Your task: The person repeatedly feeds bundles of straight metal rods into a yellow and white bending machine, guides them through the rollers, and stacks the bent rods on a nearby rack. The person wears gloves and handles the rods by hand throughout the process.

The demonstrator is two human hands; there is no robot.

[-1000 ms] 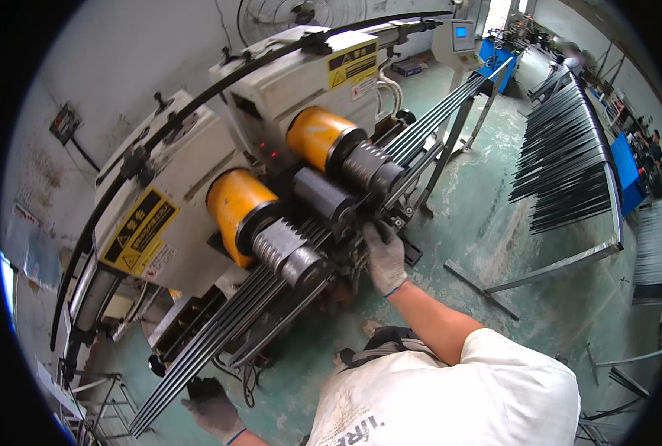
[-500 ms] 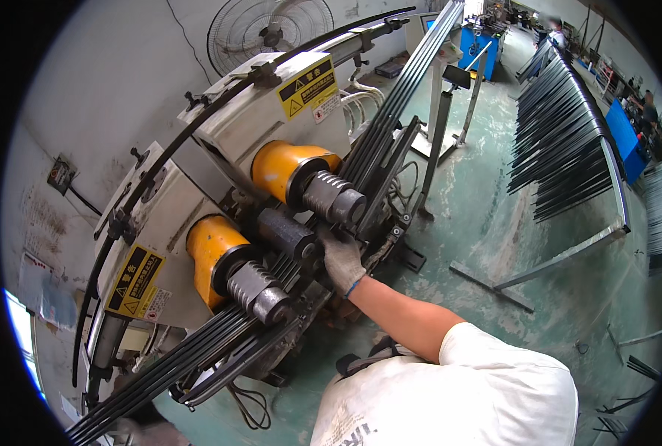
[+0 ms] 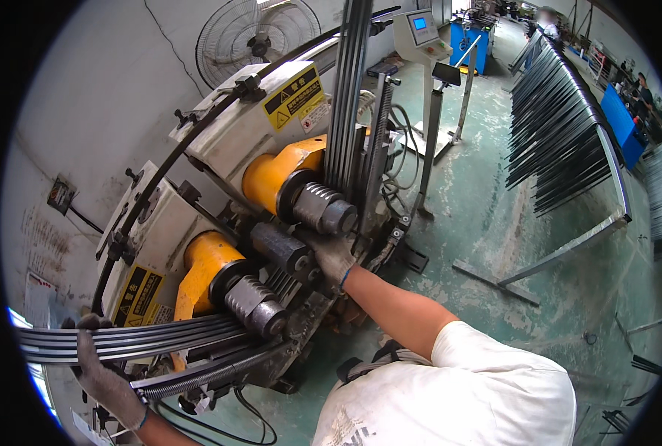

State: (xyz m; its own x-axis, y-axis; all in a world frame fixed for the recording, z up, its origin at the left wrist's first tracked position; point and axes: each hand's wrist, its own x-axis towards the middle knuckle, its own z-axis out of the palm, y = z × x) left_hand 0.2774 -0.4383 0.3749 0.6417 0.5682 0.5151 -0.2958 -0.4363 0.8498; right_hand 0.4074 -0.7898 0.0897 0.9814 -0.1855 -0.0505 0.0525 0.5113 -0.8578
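Several dark metal rods [image 3: 149, 339] run side by side through a bending machine with two ribbed steel rollers [image 3: 250, 305] on yellow swinging arms [image 3: 206, 269]. The rods angle upward past the far roller. At the left, my left hand [image 3: 108, 379] in a grey work glove is closed round the rod bundle, fingers over its top and thumb in front. My gloved right hand [image 3: 332, 256] reaches in beside the dark centre block [image 3: 282, 249], below the far roller. Its fingers are hidden behind the block and rods, so its grip does not show.
Black hoses [image 3: 169, 160] arch over the white machine housings. Behind stands a wall fan [image 3: 259, 46]; farther back is a control panel [image 3: 420, 37] on a post. On the right, a rack [image 3: 617, 178] carries many dark rods. A person [image 3: 548, 26] is far off.
Both ends of the rods have swung up, bending them at the rollers as the yellow arms turned. My left hand has risen with the left end. My right hand stays nearly in place.
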